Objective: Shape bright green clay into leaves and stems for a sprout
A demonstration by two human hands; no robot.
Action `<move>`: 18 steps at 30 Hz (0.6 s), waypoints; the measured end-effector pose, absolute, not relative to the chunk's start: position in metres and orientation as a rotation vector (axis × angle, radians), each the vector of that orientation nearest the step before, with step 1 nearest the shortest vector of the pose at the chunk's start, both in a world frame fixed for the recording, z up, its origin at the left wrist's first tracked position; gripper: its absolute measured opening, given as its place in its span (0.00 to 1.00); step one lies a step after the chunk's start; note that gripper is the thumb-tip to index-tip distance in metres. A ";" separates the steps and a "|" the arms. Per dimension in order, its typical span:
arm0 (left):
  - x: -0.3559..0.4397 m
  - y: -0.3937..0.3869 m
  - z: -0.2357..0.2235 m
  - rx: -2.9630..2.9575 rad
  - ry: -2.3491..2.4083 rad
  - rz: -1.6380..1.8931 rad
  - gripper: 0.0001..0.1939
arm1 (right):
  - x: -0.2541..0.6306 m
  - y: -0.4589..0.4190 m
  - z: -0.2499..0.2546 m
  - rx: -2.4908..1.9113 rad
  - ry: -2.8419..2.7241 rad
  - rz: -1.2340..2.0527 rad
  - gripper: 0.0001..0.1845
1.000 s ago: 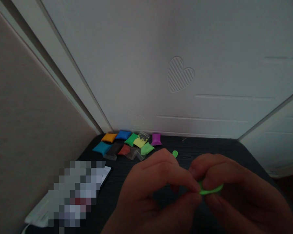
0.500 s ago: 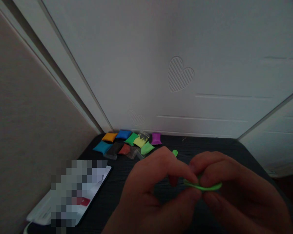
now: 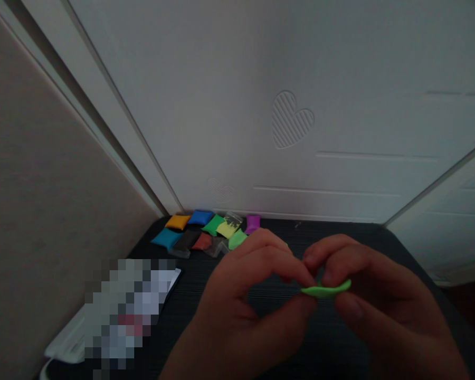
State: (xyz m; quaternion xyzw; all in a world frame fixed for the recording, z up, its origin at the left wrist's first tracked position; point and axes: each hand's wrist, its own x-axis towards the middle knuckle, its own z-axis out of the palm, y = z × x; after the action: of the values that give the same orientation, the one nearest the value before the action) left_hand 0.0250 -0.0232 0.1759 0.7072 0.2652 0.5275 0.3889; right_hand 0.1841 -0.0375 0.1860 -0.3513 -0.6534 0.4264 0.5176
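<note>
A thin, flattened piece of light green modelling clay (image 3: 326,291) is held up above the dark table, seen nearly edge-on. My left hand (image 3: 253,295) pinches its left end between thumb and fingers. On the other side, my right hand (image 3: 376,301) grips the right end, thumb below and fingertips above. Just behind my left hand lies a light green packet (image 3: 236,239), partly covered by the fingers. Only a sliver of another small green piece shows behind my left knuckles.
Several coloured clay packets, among them an orange one (image 3: 177,222), a blue one (image 3: 200,217) and a purple one (image 3: 253,224), lie along the table's back edge. A tablet-like device (image 3: 170,285), partly blurred out, lies at left on the dark table (image 3: 198,285). A white panel (image 3: 340,105) stands behind.
Both hands have risen slightly, and the clay piece has shifted a little up and left. Its right end now bends upward. My left hand now covers most of the small green piece behind it.
</note>
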 end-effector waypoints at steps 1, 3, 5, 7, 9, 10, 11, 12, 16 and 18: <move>0.025 -0.024 0.176 1.810 0.681 1.325 0.07 | 0.183 -0.038 0.186 -0.855 -1.553 1.045 0.03; 0.025 -0.024 0.177 1.834 0.688 1.300 0.07 | 0.180 -0.040 0.185 -0.874 -1.477 1.071 0.02; 0.025 -0.024 0.178 1.851 0.689 1.290 0.07 | 0.176 -0.040 0.185 -0.877 -1.390 1.075 0.02; 0.024 -0.024 0.180 1.864 0.686 1.293 0.07 | 0.171 -0.040 0.185 -0.873 -1.337 1.073 0.03; 0.023 -0.023 0.182 1.883 0.679 1.279 0.08 | 0.169 -0.040 0.186 -0.867 -1.327 1.080 0.03; 0.022 -0.023 0.182 1.895 0.673 1.266 0.08 | 0.169 -0.040 0.186 -0.868 -1.320 1.084 0.03; 0.022 -0.022 0.183 1.903 0.669 1.252 0.08 | 0.170 -0.040 0.186 -0.871 -1.311 1.083 0.03; 0.021 -0.022 0.183 1.905 0.665 1.243 0.08 | 0.172 -0.039 0.186 -0.869 -1.315 1.082 0.04; 0.022 -0.022 0.179 1.859 0.670 1.275 0.07 | 0.183 -0.035 0.188 -0.819 -1.471 1.098 0.05; 0.023 -0.022 0.176 1.845 0.676 1.289 0.07 | 0.186 -0.034 0.188 -0.805 -1.523 1.105 0.04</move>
State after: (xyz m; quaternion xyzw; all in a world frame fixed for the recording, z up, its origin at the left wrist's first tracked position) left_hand 0.0229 -0.0220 0.1763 0.7245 0.2653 0.5061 0.3855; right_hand 0.1860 -0.0337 0.1876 -0.3357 -0.6354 0.4610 0.5206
